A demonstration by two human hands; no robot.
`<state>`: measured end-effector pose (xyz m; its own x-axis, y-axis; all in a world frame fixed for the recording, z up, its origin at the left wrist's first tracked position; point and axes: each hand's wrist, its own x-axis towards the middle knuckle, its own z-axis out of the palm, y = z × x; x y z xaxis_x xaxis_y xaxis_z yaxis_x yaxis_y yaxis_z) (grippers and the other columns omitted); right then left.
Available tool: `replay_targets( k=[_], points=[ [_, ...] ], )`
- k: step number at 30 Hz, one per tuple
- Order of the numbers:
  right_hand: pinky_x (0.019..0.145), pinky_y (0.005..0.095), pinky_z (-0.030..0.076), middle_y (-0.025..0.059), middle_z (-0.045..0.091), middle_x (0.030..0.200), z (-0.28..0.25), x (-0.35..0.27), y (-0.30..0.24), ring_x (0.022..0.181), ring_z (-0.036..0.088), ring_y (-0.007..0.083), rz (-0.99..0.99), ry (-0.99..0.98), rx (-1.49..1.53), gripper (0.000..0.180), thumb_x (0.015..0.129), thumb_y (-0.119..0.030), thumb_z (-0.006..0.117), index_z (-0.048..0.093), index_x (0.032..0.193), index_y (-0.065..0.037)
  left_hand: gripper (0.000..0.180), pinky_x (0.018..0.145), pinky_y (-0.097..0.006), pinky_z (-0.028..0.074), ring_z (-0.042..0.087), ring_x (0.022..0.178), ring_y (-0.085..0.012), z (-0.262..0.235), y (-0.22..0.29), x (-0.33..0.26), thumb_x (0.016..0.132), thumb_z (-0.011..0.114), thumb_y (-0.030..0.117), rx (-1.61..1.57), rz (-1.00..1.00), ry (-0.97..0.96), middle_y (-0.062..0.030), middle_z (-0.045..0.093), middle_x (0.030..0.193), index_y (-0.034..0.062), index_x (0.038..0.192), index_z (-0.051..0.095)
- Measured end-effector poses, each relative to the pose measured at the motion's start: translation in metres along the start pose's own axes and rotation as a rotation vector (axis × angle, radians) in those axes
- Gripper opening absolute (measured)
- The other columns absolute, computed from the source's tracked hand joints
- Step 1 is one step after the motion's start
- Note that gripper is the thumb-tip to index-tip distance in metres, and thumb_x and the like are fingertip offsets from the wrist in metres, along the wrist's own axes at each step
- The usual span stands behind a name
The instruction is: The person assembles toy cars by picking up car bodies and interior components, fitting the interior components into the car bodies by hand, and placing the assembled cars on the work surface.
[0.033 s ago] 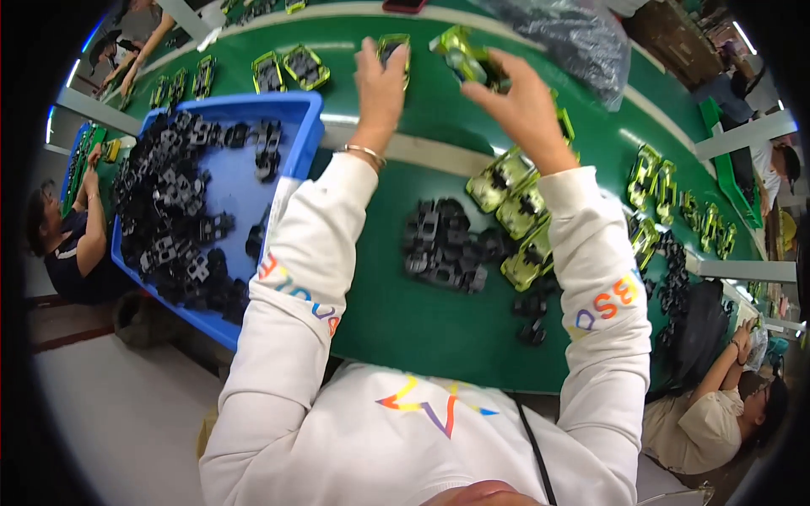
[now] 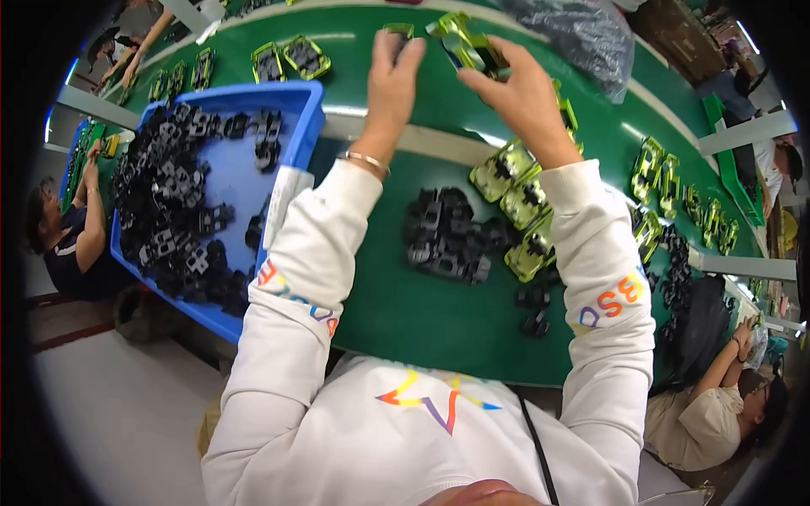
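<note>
At the far side of the green work surface, my left hand [image 2: 391, 88] has its thumb and fingers around a lime-green and black plastic shell [image 2: 399, 30], mostly hidden behind the fingers. To its right, my right hand [image 2: 525, 101] grips another lime-green plastic shell [image 2: 460, 40], tilted and raised off the belt, between thumb and fingers. Several more green shells [image 2: 525, 202] lie in a row beside my right forearm. A pile of black plastic parts [image 2: 447, 236] sits in front of me, between my forearms.
A blue bin [image 2: 314, 126] of loose black parts stands at my left. Green shells [image 2: 305, 57] lie on the far belt [image 2: 354, 51], others [image 2: 648, 169] to the right. A clear plastic bag [image 2: 582, 51] rests at the far right. Co-workers [image 2: 72, 228] sit on both sides.
My left hand has shifted slightly to the right, and its fingers cover more of the shell there. The shell in my right hand has moved slightly left and away from me.
</note>
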<state>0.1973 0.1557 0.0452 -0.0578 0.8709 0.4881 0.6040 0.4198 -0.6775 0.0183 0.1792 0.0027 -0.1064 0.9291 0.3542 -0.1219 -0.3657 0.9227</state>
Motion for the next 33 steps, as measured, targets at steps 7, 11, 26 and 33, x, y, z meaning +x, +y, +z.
replay_targets(
  k=[7, 11, 26, 33],
  points=[
    [0.087, 0.0436, 0.051, 0.0202, 0.065, 0.108, 0.016, -0.051, -0.069, 0.103, 0.062, 0.0374, -0.133, -0.194, 0.197, 0.042, 0.080, -0.024, 0.073, 0.067, 0.115, -0.001, 0.053, 0.076, -0.035, 0.059, 0.071, 0.089, -0.0215, -0.022, 0.035, -0.085, 0.104, 0.047, 0.052, -0.616, -0.335, 0.018, -0.0121, 0.066, 0.112, 0.0043, 0.125, 0.052],
    [0.082, 0.0428, 0.052, 0.0153, 0.066, 0.102, -0.021, -0.087, -0.069, 0.094, 0.064, 0.0336, -0.176, -0.327, -0.035, 0.030, 0.082, -0.019, 0.074, 0.069, 0.107, -0.002, 0.051, 0.066, -0.032, 0.058, 0.070, 0.072, -0.0203, -0.065, 0.043, -0.110, 0.104, 0.045, 0.052, -0.486, -0.421, 0.055, -0.0124, 0.068, 0.102, 0.0054, 0.120, 0.055],
    [0.092, 0.0365, 0.045, 0.0018, 0.068, 0.110, 0.008, -0.117, -0.098, 0.103, 0.061, 0.0243, -0.596, -0.626, -0.338, 0.036, 0.075, 0.005, 0.061, 0.072, 0.107, -0.009, 0.045, 0.062, -0.028, 0.054, 0.065, 0.068, -0.0164, -0.084, 0.038, -0.132, 0.103, 0.051, 0.047, -0.319, -0.329, 0.171, -0.0088, 0.063, 0.094, 0.0042, 0.117, 0.051],
    [0.092, 0.0346, 0.046, 0.0007, 0.069, 0.102, 0.021, -0.092, -0.091, 0.104, 0.060, 0.0219, -0.687, -0.894, -0.405, 0.029, 0.077, 0.000, 0.065, 0.074, 0.102, -0.011, 0.046, 0.061, -0.027, 0.053, 0.065, 0.069, -0.0158, -0.087, 0.033, -0.130, 0.103, 0.052, 0.048, -0.303, -0.321, 0.181, -0.0067, 0.058, 0.093, 0.0042, 0.117, 0.050]
  ],
)
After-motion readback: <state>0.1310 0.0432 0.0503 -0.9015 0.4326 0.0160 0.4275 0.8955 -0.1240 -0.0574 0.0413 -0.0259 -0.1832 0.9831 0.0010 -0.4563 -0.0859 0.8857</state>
